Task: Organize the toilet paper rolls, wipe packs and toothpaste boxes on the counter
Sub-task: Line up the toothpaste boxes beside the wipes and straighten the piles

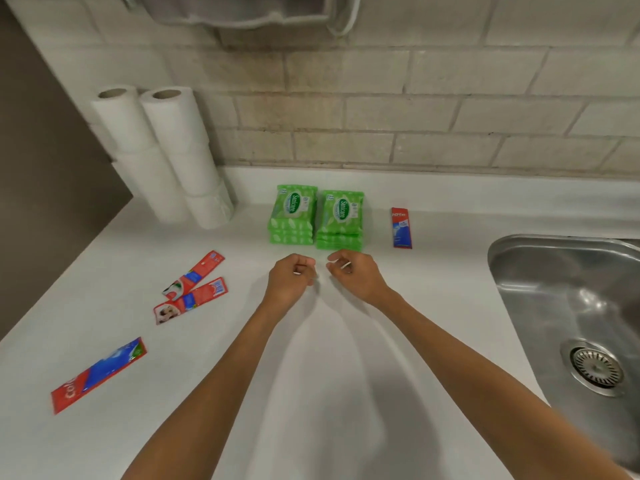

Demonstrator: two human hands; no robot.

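Obs., near to far; positions are given relative to the wipe pack stacks (317, 216).

- The blue-and-red toothpaste box (98, 375) lies flat and skewed, nearest the camera, far to the front-left of the stacks and close to the counter (311, 393) front edge.
- The two red toothpaste boxes (192, 289) are front-left of the stacks. They lie flat and askew, touching or overlapping at one end.
- The left hand (291, 278) and right hand (353, 275) hover just in front of the stacks. Fingers are loosely curled, and neither hand holds anything.
- The stacks are two green piles side by side, squared up and set back towards the brick wall (381, 116).
- The lone toothpaste box (401, 227) sits right of the stacks, between them and the steel sink (512, 271).
- The toilet paper rolls (166, 154) are far left of the stacks in two upright columns in the wall corner.

Judgement: rolls and wipes look sorted, and the toothpaste boxes remain. The lone box likely marks their spot.

Method: lift each box by its long sides rather than sliding it. Lay it parallel to the lone box, ends flush. Take the overlapping pair one at a time.

Clearance: there is wide bare counter left and in front of the stacks. The slot to the right is narrow, with the sink rim close by, so build the row towards the stacks or forward, not towards the basin. Keep forearms low past the stacks to avoid nudging them.
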